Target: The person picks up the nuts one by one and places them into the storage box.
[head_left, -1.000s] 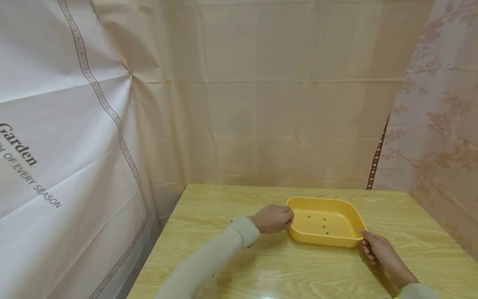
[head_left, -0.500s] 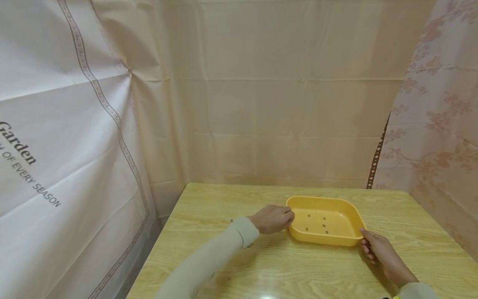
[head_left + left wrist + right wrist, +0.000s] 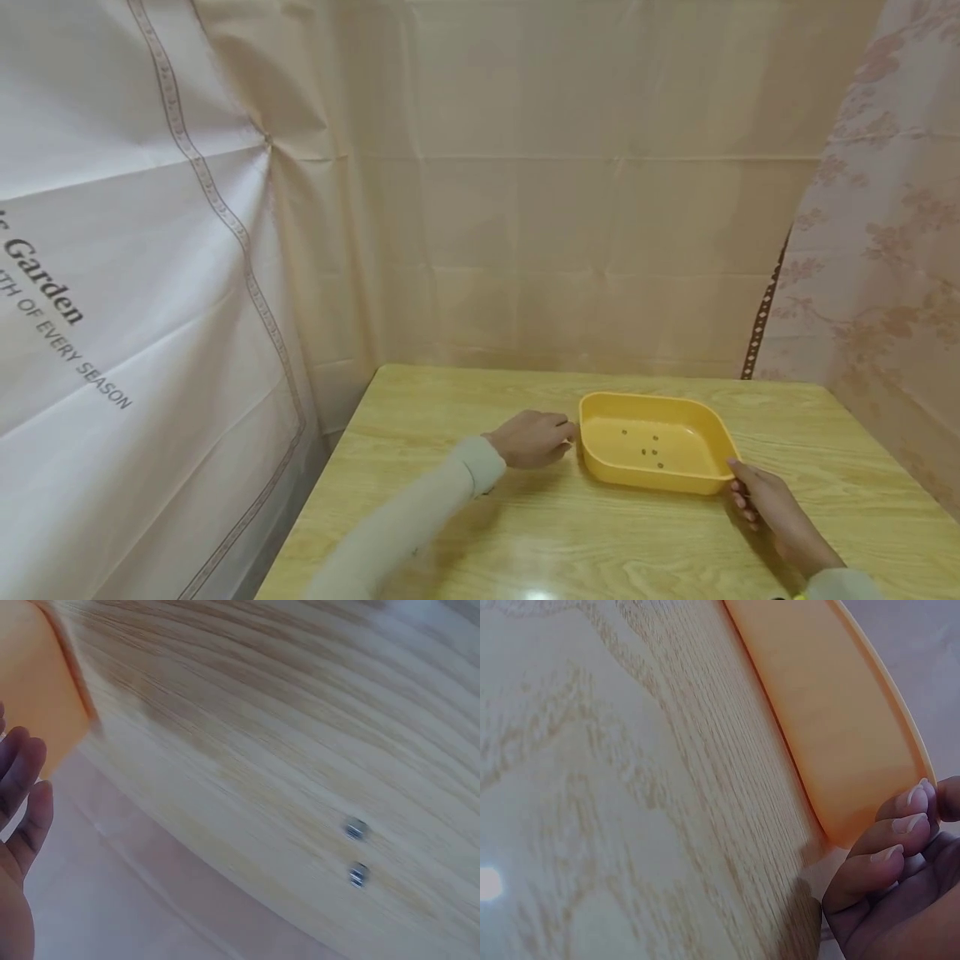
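Between the two hands a yellow tray [image 3: 654,444] lies flat on the wooden table [image 3: 465,533]. The right hand [image 3: 768,503] curls its grip on the near right corner of the tray. The left hand [image 3: 531,438] is beside the left wall of the tray, fingers loosely bent, holding nothing; whether it touches, I cannot tell. Small dark holes [image 3: 649,443] mark the tray bottom. Left of the left hand hangs a white sheet [image 3: 112,275] with the words "Garden" and "OF EVERY SEASON". Behind the tray hangs a beige curtain [image 3: 570,208], and a flowered curtain [image 3: 885,250] on the right.
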Demonstrator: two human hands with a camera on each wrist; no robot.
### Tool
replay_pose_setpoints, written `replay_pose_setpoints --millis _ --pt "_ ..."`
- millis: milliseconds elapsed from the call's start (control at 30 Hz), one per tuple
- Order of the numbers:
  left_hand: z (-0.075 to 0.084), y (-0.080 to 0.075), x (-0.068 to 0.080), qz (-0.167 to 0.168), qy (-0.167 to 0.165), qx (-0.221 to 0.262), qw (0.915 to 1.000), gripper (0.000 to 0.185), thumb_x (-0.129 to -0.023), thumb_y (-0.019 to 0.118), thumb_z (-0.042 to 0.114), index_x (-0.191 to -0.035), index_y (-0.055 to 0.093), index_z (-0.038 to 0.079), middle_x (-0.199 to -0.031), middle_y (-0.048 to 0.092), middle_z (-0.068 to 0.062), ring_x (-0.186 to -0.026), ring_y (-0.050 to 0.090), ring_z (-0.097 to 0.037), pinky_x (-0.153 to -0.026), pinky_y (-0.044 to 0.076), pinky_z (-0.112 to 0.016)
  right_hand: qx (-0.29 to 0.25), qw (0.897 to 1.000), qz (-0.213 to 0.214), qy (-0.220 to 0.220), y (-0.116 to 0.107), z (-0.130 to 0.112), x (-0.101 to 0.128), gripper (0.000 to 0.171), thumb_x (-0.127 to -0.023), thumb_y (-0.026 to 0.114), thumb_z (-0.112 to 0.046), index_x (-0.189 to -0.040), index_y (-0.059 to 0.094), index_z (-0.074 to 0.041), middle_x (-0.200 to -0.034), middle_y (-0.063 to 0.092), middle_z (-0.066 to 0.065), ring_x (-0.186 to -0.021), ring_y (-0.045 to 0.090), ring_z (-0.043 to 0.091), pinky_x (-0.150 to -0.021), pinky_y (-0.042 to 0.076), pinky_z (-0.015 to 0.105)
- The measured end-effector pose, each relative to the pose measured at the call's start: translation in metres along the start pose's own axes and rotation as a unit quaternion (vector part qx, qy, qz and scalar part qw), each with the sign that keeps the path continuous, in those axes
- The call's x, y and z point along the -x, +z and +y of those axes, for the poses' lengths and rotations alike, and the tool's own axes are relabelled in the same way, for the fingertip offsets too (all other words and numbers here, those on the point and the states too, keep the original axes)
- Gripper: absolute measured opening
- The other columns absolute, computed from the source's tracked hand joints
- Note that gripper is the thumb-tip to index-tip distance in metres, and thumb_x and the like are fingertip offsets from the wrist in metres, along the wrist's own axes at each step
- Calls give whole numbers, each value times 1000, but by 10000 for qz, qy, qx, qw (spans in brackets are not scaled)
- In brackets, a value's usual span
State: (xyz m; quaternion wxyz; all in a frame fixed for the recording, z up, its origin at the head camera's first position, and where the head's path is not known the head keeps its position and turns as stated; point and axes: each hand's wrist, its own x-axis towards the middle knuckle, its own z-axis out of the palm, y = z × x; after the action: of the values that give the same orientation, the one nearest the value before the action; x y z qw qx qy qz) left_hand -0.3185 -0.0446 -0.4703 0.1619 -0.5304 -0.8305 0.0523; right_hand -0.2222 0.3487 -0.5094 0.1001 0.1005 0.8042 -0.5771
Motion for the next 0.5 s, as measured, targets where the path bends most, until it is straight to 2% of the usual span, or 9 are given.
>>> replay_pose_setpoints --millis 167,300,500 --pt "-14 8 19 -114 -58 -182 9998 4 -103 63 21 -103 66 19 -93 63 8 -78 57 -2 -64 45 -13 -39 10000 20 -4 -2 0 0 49 -109 37 -55 -86 51 -14 -69 48 -5 -56 45 9 -52 42 26" --pt "-23 13 39 -212 -191 -35 9996 4 -101 65 18 -97 64 18 -87 61 8 -72 53 -3 -60 42 -13 -30 10000 -12 32 -3 2 -1 50 -109 37 -56 -87 52 -13 -70 49 -5 -57 45 9 -52 42 26" --pt "-28 12 70 -437 -681 168 9966 5 -103 63 17 -105 68 17 -97 65 6 -80 59 -4 -68 47 -13 -49 9998 -181 7 -3 3 -1 51 -108 36 -58 -88 52 -13 -71 48 -4 -58 44 9 -54 42 27"
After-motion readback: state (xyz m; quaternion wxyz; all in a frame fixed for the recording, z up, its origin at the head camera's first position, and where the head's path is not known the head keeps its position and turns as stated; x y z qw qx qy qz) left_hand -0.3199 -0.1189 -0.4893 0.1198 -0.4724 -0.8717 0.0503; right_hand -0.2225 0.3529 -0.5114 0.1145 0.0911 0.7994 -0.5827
